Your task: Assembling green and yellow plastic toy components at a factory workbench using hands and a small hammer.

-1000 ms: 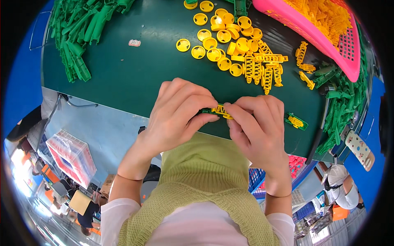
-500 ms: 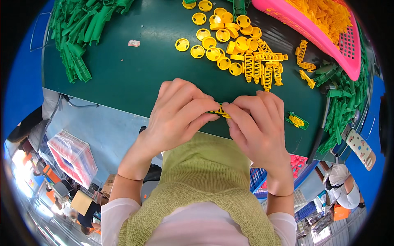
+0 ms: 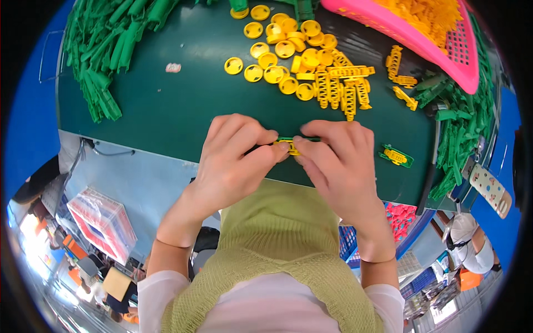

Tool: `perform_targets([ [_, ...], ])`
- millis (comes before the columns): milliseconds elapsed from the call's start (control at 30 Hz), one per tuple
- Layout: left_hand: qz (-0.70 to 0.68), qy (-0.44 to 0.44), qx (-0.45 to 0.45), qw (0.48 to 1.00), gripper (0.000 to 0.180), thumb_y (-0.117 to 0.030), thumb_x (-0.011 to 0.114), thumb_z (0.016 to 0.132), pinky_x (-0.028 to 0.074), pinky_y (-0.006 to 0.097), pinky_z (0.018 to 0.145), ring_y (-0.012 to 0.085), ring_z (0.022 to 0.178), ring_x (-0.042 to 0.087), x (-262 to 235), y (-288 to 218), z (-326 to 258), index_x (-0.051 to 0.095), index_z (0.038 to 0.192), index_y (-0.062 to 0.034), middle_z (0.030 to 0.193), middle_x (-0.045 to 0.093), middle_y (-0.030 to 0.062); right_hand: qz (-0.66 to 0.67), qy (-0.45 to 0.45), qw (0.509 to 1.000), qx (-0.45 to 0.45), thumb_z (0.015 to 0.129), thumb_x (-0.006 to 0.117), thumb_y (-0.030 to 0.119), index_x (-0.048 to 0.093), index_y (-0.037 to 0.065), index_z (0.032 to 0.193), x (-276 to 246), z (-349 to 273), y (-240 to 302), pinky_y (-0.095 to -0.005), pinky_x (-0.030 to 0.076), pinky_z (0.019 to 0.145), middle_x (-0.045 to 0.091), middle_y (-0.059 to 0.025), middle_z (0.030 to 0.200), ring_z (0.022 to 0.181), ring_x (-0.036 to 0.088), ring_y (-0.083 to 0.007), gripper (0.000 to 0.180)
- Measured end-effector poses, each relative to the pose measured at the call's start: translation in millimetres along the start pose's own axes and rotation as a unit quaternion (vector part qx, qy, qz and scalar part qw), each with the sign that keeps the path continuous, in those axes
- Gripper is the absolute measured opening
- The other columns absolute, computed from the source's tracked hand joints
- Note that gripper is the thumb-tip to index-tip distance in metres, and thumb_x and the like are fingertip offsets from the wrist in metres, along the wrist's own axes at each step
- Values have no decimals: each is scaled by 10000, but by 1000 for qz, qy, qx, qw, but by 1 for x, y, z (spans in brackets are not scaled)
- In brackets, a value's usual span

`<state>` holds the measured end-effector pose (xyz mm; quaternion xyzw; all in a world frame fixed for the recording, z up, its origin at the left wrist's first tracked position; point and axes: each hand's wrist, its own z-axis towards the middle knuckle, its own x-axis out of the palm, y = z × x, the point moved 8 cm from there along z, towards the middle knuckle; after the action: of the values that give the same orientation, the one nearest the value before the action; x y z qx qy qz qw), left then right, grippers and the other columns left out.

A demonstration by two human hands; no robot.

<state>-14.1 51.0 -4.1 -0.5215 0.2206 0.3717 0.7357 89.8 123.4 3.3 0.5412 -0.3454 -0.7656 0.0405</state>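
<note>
Between my two hands, at the near edge of the table, is a yellow ladder-like plastic piece (image 3: 293, 149) set against a green plastic strip (image 3: 285, 138). My left hand (image 3: 233, 155) pinches the left end with thumb and index finger. The fingertips of my right hand (image 3: 341, 158) are closed on the right end. Fingers cover much of both parts, so I cannot tell how fully they are joined. To the right of my right hand lies a similar green piece with a yellow insert (image 3: 396, 156). Beyond my hands lie several loose yellow ladder-like pieces (image 3: 334, 89).
Yellow round caps (image 3: 273, 74) lie scattered on the dark green table (image 3: 166, 119). Green plastic parts are heaped at the far left (image 3: 102, 61) and along the right side (image 3: 466, 127). A pink basket (image 3: 413, 53) of yellow pieces stands at the far right.
The green strip now shows more plainly above the yellow piece. My left fingers have shifted their pinch, and both hands have come slightly left. The whole view has shifted a little.
</note>
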Motion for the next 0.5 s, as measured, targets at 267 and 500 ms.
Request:
perform_targets([
  [267, -84, 13, -34, 996, 331, -134, 804, 665, 415, 345, 762, 228, 846, 609, 8, -5, 0, 700, 976, -87, 1039, 657, 66, -78, 34, 996, 13, 672, 737, 53, 640, 123, 964, -37, -17, -22, -376, 382, 845, 603, -6, 995, 908, 558, -237, 316],
  [500, -74, -34, -27, 996, 302, -22, 770, 679, 426, 338, 766, 229, 865, 617, -4, 1, 6, 692, 968, -63, 992, 673, 71, -168, -74, 980, 73, 751, 700, 31, 643, 79, 962, -92, -16, -54, -367, 382, 863, 613, -71, 1017, 953, 569, -263, 224],
])
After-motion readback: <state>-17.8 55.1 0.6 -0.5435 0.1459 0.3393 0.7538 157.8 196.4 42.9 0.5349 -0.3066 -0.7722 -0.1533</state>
